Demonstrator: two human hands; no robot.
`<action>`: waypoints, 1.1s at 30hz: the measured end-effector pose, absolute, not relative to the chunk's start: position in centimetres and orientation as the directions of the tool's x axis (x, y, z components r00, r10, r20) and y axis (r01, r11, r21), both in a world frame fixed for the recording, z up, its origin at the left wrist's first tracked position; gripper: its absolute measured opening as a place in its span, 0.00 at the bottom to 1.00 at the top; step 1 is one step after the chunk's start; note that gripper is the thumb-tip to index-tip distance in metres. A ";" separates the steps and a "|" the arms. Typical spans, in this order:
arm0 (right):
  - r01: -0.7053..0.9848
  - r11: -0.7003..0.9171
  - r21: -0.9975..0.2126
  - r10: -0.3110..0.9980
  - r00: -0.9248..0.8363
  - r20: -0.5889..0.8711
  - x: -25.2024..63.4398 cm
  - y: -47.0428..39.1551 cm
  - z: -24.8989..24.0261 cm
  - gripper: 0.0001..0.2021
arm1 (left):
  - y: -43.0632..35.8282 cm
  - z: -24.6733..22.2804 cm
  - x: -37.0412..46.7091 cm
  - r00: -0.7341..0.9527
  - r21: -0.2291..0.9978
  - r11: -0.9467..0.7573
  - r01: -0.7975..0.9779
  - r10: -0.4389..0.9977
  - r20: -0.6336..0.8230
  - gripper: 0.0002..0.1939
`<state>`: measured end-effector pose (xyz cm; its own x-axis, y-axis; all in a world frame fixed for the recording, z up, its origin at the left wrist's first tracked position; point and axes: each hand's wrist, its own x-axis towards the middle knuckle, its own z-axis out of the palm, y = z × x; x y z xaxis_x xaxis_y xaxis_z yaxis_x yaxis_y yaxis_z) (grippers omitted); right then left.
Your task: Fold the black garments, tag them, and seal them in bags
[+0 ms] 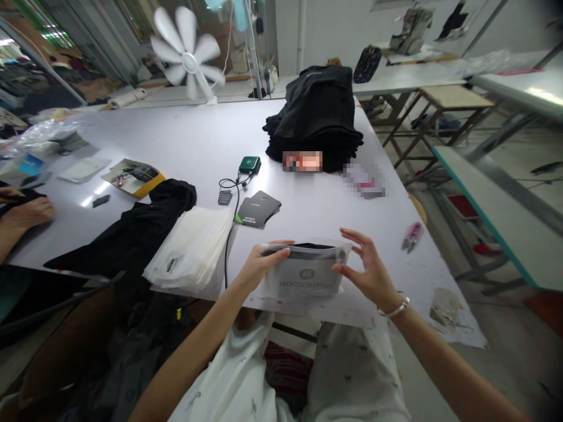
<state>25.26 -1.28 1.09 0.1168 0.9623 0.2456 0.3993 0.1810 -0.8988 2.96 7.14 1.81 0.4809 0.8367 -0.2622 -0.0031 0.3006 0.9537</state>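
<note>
A left hand (259,265) grips one corner of a translucent, logo-printed plastic pouch (305,274) with dark contents at the near edge of a white counter (206,140), while the right hand (367,268), fingers spread wide, reaches its opposite side. Beyond sit flat dark-grey printed cards (259,210) and a tall stack of folded black fabric (320,111).

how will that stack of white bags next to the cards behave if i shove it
The stack of bags would probably slide apart, since its edges already look uneven and fanned. Each bag looks thin, so corners may flop or fold. It lies low and flat on the table, so rolling or tipping seems unlikely.
</note>
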 end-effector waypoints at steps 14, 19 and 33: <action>0.830 0.457 -0.321 0.882 -0.375 0.285 20.4 3.1 1.9 0.18 | 5.9 2.1 4.4 0.381 0.870 0.492 0.029 0.799 -0.465 0.28; 0.789 0.466 -0.401 0.879 -0.361 0.311 20.9 3.2 1.1 0.18 | 5.9 2.0 4.1 0.395 0.859 0.512 0.017 0.785 -0.476 0.25; 0.740 0.498 -0.452 0.865 -0.462 0.198 22.3 1.8 0.2 0.23 | 6.4 2.8 3.4 0.633 0.966 0.184 0.183 0.730 -0.259 0.15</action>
<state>22.35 1.81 0.22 -0.4617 0.8647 0.1978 0.7396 0.4983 -0.4525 3.45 6.39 2.77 0.6331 0.7295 -0.2589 0.1829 0.1840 0.9658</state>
